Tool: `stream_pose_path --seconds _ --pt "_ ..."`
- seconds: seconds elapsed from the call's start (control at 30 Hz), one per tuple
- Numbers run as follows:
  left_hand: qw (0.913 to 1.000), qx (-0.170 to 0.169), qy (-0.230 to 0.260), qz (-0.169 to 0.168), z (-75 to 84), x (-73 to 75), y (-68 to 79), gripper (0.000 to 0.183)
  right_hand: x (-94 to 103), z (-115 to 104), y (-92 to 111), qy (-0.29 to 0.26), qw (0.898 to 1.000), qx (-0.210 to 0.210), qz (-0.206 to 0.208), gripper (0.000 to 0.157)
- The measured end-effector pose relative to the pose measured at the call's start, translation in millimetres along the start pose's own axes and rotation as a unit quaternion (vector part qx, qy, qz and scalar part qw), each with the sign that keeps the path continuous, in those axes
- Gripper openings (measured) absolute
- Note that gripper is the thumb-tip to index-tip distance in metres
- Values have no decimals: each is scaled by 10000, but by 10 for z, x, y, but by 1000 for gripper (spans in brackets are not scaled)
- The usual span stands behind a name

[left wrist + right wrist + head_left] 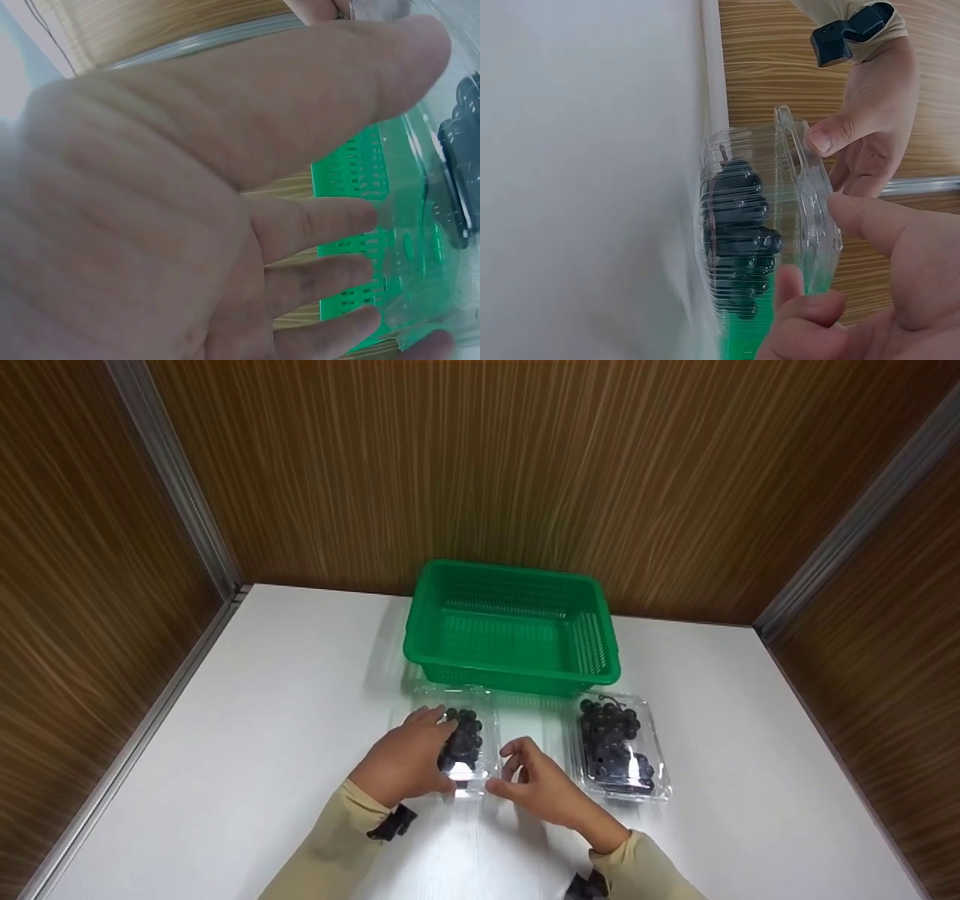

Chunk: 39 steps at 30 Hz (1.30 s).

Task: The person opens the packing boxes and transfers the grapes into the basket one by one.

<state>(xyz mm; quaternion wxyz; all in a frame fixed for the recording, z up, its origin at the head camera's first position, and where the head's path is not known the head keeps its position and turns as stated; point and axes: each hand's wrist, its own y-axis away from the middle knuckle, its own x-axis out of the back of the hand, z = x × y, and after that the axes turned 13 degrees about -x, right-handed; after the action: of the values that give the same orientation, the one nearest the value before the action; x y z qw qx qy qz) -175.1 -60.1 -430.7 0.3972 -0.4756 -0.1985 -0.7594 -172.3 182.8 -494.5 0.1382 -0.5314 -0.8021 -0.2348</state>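
Observation:
A clear plastic clamshell box [487, 735] holding dark grapes [466, 739] lies before the basket in the head view. My left hand [409, 757] rests over its left side, with the thumb at the near edge and the fingers reaching toward the far side. In the left wrist view those fingers [315, 225] look fairly straight. At the near right corner, my right hand [544, 784] touches the box's rim with its thumb. Its other fingers [806, 315] bend beside the box's right wall. The right wrist view shows the lid [814, 202] over the grapes.
A green basket [517, 669] stands at the back of the white table [300, 720]. Right of my hands lies a second clear box [660, 780] with dark grapes. Wood-patterned panels [480, 472] enclose the table at the back and sides.

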Motion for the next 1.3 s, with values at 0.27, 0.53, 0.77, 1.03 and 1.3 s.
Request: stream_pose_path --seconds 0.27,0.53,0.77,1.03,1.3 --pt "9997 -166 -190 52 -8 1 -14 86 26 -56 -3 -267 9990 -353 -99 49" --pt "9985 -295 -457 48 1 -9 6 83 26 -101 2 -171 9986 -510 -16 44" --pt "9976 -441 -528 8 27 1 27 81 35 -95 7 -61 9984 -556 -68 40" --pt "9957 -585 -714 23 50 -45 21 81 34 -122 47 170 9981 -591 -8 40" --pt "9933 -720 -900 100 45 -71 30 79 12 -116 54 84 9992 -328 -188 37"
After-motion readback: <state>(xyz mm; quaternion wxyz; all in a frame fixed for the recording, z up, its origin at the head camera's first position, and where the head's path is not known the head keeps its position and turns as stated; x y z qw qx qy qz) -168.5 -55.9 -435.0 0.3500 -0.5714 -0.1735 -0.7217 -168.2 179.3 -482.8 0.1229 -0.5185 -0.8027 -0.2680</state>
